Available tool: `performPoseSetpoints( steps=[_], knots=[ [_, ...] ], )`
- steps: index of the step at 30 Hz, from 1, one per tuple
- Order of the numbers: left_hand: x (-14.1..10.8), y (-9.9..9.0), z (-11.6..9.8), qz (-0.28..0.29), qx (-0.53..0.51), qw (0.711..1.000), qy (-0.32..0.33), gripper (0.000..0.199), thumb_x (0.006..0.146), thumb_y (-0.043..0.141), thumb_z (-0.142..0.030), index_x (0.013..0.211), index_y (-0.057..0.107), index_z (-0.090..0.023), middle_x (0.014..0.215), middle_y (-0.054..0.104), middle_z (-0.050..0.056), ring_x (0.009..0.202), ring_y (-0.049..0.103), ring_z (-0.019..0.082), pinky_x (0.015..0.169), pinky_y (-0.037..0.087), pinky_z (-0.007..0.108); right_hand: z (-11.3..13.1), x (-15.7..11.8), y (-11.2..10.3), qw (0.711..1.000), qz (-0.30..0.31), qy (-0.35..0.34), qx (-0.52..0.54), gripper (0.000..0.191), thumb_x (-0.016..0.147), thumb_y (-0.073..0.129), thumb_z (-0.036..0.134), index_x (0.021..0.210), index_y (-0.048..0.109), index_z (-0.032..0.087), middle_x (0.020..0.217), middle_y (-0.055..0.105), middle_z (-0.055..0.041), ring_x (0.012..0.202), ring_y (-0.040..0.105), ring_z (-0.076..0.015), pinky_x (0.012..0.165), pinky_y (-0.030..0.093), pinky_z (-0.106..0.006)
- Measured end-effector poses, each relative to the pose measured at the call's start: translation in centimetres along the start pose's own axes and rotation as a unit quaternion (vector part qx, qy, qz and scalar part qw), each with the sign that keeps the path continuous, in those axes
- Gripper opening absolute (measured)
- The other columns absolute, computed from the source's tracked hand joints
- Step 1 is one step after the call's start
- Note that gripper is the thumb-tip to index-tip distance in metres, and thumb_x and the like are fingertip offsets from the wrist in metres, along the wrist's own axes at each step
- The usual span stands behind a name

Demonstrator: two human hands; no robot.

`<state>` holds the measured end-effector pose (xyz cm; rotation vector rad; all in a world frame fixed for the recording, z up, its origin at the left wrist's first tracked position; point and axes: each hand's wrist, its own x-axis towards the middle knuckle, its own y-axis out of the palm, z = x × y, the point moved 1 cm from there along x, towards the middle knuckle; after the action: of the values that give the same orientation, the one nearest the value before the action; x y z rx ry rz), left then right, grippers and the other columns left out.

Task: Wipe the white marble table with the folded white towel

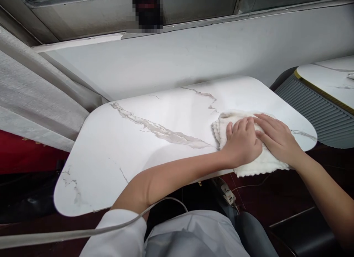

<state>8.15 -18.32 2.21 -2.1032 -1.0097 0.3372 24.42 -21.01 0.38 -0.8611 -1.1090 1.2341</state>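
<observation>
A cream-white cloth (249,168) with a scalloped edge lies bunched on the right part of a white marble-patterned tabletop (155,116). Its lower end hangs over the near edge. My left hand (243,142) presses down on the cloth, fingers curled over it and closed. Just to the right, my right hand (279,140) rests on the same cloth with its fingers stretched out flat. The fingertips and thumb of the right hand come up against the left hand. What lies under the cloth is hidden.
A pale wall (193,57) stands behind the table, with a curtain (38,91) at left. Another table (329,74) with a ribbed grey side is at right. A pale cord (91,232) crosses my left arm. A power strip (227,193) is below the near edge.
</observation>
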Motion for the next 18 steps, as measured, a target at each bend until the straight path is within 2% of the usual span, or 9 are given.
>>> performPoseSetpoints(
  steps=[4,10,14,18],
  knots=[
    [3.1,-0.3,1.5,-0.032,0.041,0.998,-0.026,0.062,0.093,0.037,-0.020,0.152,0.026,-0.005,0.162,0.029,0.019,0.154,0.020,0.024,0.126,0.016,0.046,-0.9,3.7,0.4,1.000,-0.011,-0.025,0.010,0.050,0.098,0.028,0.050,0.139,0.052,0.035,0.151,0.049,-0.0033,0.145,0.039,-0.0290,0.118,0.031,-0.057],
    [8.2,-1.5,4.6,-0.088,0.107,0.989,-0.045,0.048,0.094,0.039,-0.018,0.140,0.047,-0.005,0.156,0.042,0.018,0.149,0.032,0.024,0.125,0.020,0.040,-1.4,10.0,1.5,0.998,-0.040,-0.034,0.021,0.049,0.095,0.029,0.048,0.133,0.056,0.033,0.144,0.055,-0.0041,0.139,0.046,-0.0285,0.115,0.034,-0.055],
    [10.4,-2.4,6.2,-0.114,0.142,0.983,-0.030,0.041,0.096,0.041,-0.017,0.133,0.054,-0.006,0.149,0.050,0.018,0.145,0.038,0.025,0.124,0.022,0.038,-1.2,12.9,1.9,0.998,-0.046,-0.030,0.031,0.047,0.095,0.030,0.048,0.130,0.057,0.032,0.142,0.057,-0.0046,0.138,0.047,-0.0294,0.115,0.033,-0.056],
    [12.3,-2.7,7.4,-0.137,0.160,0.977,-0.021,0.036,0.096,0.042,-0.017,0.127,0.057,-0.010,0.142,0.056,0.016,0.142,0.041,0.025,0.123,0.024,0.038,-1.4,15.2,2.0,0.999,-0.025,-0.032,0.035,0.045,0.096,0.031,0.047,0.130,0.056,0.032,0.144,0.056,-0.0062,0.139,0.045,-0.0294,0.116,0.030,-0.055]
  ],
)
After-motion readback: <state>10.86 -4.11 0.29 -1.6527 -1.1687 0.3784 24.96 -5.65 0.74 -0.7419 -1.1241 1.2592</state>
